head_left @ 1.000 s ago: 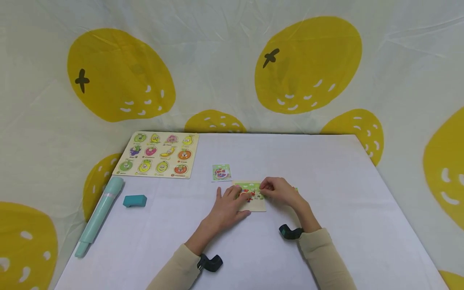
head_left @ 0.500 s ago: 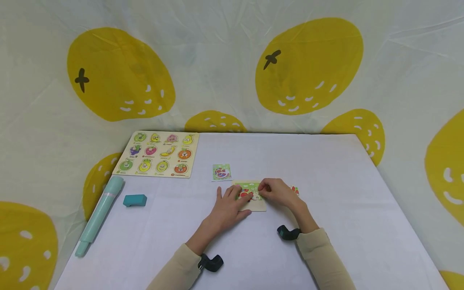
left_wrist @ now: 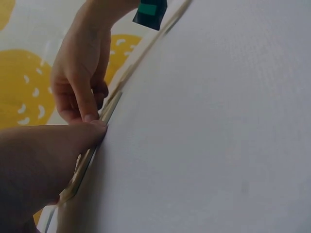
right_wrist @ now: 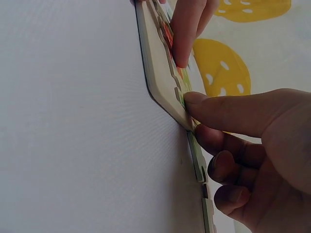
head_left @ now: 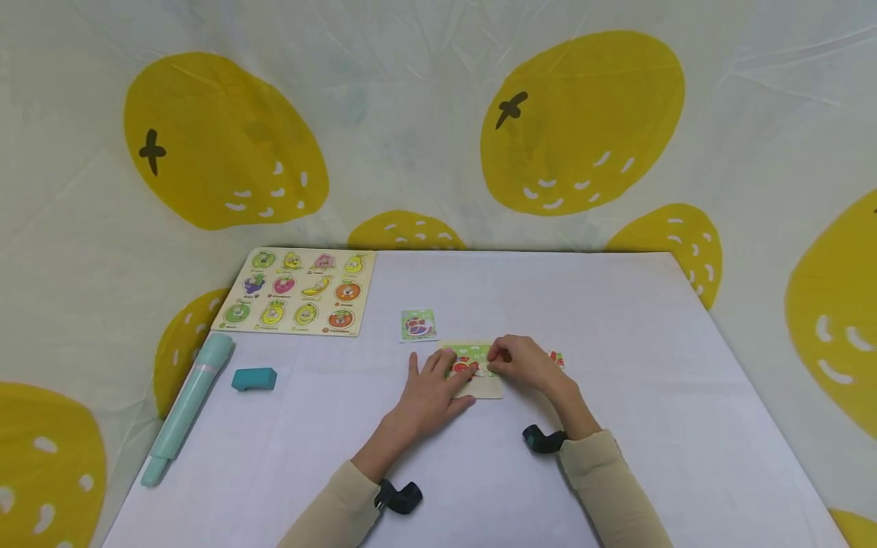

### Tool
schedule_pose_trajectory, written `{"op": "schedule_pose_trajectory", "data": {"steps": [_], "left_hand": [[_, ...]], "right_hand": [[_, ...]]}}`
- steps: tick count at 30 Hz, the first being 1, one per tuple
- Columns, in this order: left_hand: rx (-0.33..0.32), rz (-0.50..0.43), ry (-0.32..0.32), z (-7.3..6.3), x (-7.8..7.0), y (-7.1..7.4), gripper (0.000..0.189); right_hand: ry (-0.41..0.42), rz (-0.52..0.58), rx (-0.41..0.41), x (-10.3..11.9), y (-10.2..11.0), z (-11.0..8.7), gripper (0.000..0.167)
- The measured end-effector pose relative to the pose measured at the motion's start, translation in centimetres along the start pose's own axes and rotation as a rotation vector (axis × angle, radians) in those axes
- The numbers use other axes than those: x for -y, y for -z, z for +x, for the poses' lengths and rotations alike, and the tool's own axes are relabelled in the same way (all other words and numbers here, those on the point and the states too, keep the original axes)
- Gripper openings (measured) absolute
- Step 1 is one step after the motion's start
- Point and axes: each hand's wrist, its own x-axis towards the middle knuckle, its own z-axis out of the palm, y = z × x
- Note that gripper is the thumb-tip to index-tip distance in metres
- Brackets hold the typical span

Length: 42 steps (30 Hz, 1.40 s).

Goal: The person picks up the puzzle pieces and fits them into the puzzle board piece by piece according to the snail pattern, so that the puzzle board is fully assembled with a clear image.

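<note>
A small wooden puzzle board (head_left: 485, 390) lies mid-table, its upper part covered with green and red picture pieces and a bare wood strip along the near side. My left hand (head_left: 426, 392) rests on it with extended fingers pressing the pieces. At the board's right edge, my right hand (head_left: 530, 364) pinches a puzzle piece (right_wrist: 180, 95) between thumb and curled forefinger; most of the piece is hidden by the fingers. Past the right hand lies a loose red and green piece (head_left: 557, 358). In the right wrist view, another loose piece (right_wrist: 196, 156) lies beside the board's corner.
A picture card or piece with purple fruit (head_left: 419, 326) lies just behind the board. At the back left stands a larger fruit peg puzzle (head_left: 294, 293). A teal block (head_left: 254, 379) and a long pale-teal tube-like object (head_left: 188, 411) lie on the left.
My right hand has shifted slightly left along the board's edge, and more of the loose red and green piece shows behind it. The left hand stays in place.
</note>
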Motion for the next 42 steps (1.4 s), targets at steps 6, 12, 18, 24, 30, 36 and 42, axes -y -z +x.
{"op": "schedule_pose_trajectory", "data": {"steps": [6,12,18,24,30,36,42], "left_hand": [[0.026,-0.033,-0.013,0.1,0.6,0.5,0.052],[0.066,-0.104,-0.013,-0.1,1.3,1.0,0.055],[0.064,-0.115,-0.029,-0.6,2.0,0.9,0.056],[0.039,-0.139,-0.024,-1.3,2.5,1.0,0.054],[0.034,-0.217,0.046,-2.0,2.7,0.9,0.055],[0.025,-0.273,0.091,-2.4,2.7,0.6,0.057],[0.014,-0.283,0.091,-2.2,2.7,0.5,0.057]], "right_hand": [[-0.005,-0.010,-0.005,0.0,-0.1,0.0,0.007],[-0.012,-0.018,-0.011,0.0,-0.2,0.0,0.008],[-0.016,-0.032,-0.019,0.1,-0.3,-0.1,0.009],[-0.029,-0.034,-0.024,0.2,-0.5,-0.1,0.009],[-0.045,-0.024,-0.039,0.3,-0.3,-0.4,0.010],[-0.063,-0.008,-0.089,-0.2,0.2,-0.9,0.026],[-0.072,-0.020,-0.121,-1.3,1.0,-1.1,0.038]]}}
